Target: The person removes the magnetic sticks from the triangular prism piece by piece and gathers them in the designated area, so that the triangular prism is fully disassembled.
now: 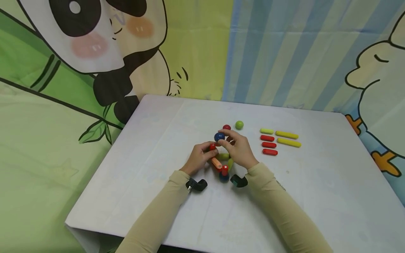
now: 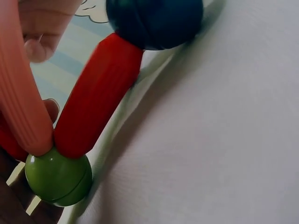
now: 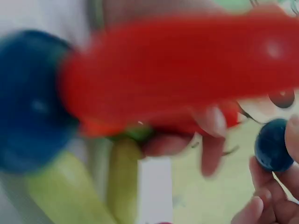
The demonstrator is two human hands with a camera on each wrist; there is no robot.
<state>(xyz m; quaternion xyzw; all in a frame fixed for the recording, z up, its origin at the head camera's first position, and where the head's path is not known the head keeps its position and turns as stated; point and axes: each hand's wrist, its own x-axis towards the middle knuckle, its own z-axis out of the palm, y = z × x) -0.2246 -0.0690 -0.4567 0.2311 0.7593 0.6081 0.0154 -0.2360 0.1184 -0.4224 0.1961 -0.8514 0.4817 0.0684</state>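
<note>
My left hand [image 1: 198, 158] grips an upright red stick [image 1: 213, 147] of a toy structure made of sticks and balls. My right hand [image 1: 239, 150] pinches a blue ball [image 1: 219, 136] just above that stick's top end; the same blue ball [image 3: 272, 145] appears in the right wrist view. An orange stick [image 1: 216, 163] slants from near my left fingers. In the left wrist view it meets another red stick [image 2: 99, 95] at a green ball [image 2: 58, 178]. Nearest the wearer, a short red stick [image 1: 225, 170] stands on another blue ball [image 1: 224, 177]. Yellow-green sticks [image 1: 223, 156] form the far side.
Behind my right hand lie a dark red ball [image 1: 226, 127] and a loose green ball [image 1: 239, 125]. To the right are several red sticks [image 1: 269, 144], a short yellow-green stick [image 1: 267, 131] and two long yellow sticks [image 1: 289, 142]. A white cloth covers the table [image 1: 332, 182].
</note>
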